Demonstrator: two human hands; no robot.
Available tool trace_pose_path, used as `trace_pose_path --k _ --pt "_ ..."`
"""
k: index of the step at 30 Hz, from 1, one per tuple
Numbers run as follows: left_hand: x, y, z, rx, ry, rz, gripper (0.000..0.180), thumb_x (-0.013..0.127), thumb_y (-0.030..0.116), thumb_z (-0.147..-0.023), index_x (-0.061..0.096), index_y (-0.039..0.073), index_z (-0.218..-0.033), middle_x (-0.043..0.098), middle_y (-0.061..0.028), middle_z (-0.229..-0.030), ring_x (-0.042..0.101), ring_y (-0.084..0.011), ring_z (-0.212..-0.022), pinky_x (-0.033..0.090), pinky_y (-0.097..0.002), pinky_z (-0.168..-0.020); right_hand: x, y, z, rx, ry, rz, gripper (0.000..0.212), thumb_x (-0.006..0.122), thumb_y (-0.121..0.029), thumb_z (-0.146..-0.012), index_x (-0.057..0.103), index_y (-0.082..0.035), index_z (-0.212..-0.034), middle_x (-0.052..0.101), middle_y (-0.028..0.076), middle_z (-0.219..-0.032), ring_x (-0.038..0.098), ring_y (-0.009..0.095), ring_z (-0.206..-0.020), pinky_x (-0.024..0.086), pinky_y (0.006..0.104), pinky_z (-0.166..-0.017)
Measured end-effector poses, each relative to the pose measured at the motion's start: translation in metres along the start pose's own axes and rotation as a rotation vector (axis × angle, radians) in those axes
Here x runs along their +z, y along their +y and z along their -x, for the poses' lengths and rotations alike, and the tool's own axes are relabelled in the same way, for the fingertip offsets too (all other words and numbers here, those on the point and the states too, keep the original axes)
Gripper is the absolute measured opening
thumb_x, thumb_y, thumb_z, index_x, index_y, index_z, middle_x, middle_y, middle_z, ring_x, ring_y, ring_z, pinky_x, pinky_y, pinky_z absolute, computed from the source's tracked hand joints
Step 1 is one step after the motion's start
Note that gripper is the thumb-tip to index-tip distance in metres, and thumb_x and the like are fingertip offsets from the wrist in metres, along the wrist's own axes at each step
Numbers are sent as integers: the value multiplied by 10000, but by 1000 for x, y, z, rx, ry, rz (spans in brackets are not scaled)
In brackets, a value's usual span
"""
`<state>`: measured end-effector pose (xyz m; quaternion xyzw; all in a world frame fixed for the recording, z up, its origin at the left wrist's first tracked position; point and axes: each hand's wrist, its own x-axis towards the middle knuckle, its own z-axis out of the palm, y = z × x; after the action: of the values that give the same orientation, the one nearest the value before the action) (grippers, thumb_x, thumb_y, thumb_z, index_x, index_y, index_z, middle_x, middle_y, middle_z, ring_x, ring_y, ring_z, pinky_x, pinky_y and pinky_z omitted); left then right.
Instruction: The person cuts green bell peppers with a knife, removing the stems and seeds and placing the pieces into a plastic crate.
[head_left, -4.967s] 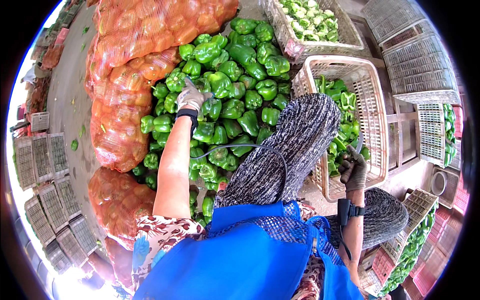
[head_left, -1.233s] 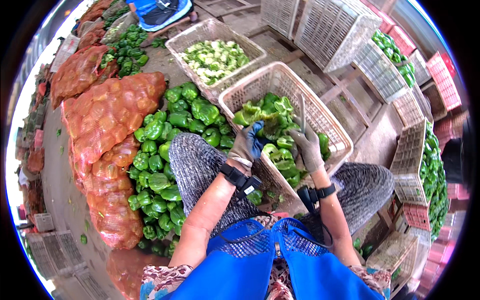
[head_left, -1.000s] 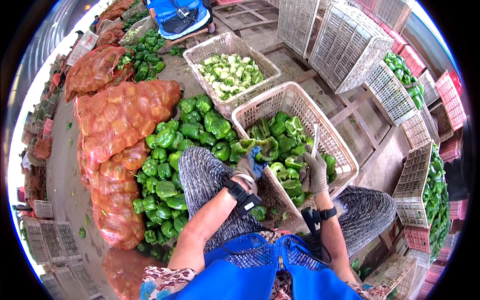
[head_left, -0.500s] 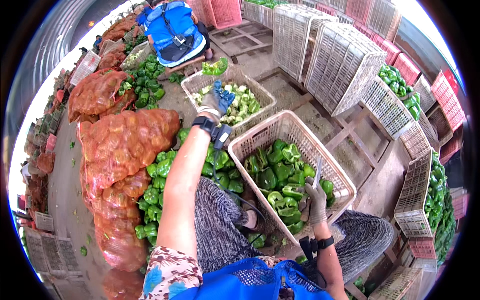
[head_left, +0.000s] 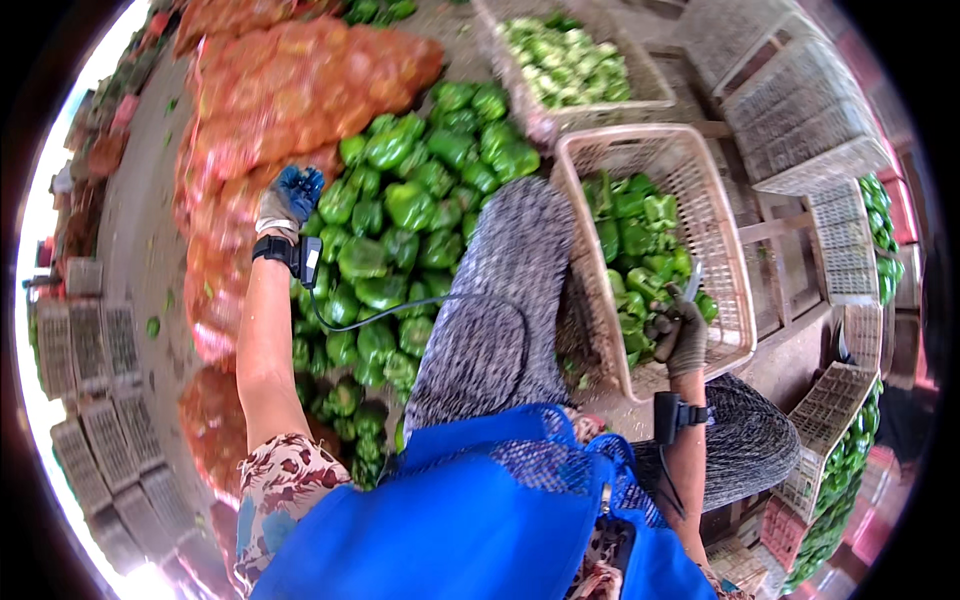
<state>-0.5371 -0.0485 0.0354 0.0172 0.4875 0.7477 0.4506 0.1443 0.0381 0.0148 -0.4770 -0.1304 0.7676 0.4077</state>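
Observation:
My left hand (head_left: pixel 290 195), in a pale glove with blue fingers, is held out over the edge between the orange mesh sacks (head_left: pixel 290 90) and a heap of green bell peppers (head_left: pixel 385 255). Its fingers look loosely apart, a little blurred, and nothing shows in them. In its grey glove, my right hand (head_left: pixel 685 335) grips a knife (head_left: pixel 693 281) with the blade pointing up, above the near right part of a pale plastic crate (head_left: pixel 742 290). Cut green bell peppers (head_left: pixel 632 235) lie in that crate, beside my knee.
Beyond the crate stands another crate (head_left: pixel 655 95) with pale green pepper cores (head_left: pixel 560 62). Large upright crates (head_left: pixel 800 110) stand at the far right. More crates of green peppers (head_left: pixel 845 450) line the right side. A black cable (head_left: pixel 430 302) runs from my left wrist across my leg.
My left hand has swung from the crate of cores back left to the pepper heap; the green piece above it is no longer in view. My view has turned left. The right hand keeps the knife.

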Motion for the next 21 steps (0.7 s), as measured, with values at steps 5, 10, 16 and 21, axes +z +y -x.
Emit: trace_pose_path --k 5,10,16,21 --pt "-125 -20 59 97 304 -281 126 535 88 -876 635 20 -842 661 -136 -833 651 -281 -765 565 -388 -741 -11 7 -6 93 26 -5 340 554 -199 -873 544 -58 -1183 626 113 -857 442 110 -522 378 264 -484" --pt "-71 -88 58 332 200 -907 230 657 125 -857 631 9 -1055 677 -92 -837 651 -227 -687 554 -295 -666 -19 2 -10 38 35 -156 282 561 -124 -840 578 36 -1071 617 114 -870 471 108 -543 416 250 -527" --pt "45 -139 20 167 -180 -2076 943 773 400 -706 303 68 -1454 437 -237 -1403 463 -379 -1267 394 -395 -1048 -18 13 5 15 121 -193 299 575 -130 -824 583 7 -1090 592 127 -871 475 109 -565 455 261 -567" --pt "50 -164 -41 -38 -338 -2214 1122 835 421 -612 240 29 -1478 414 -213 -1435 426 -337 -1317 331 -379 -1112 -5 23 26 99 132 -196 305 604 -176 -836 586 -32 -1104 590 121 -836 432 95 -510 402 222 -480"
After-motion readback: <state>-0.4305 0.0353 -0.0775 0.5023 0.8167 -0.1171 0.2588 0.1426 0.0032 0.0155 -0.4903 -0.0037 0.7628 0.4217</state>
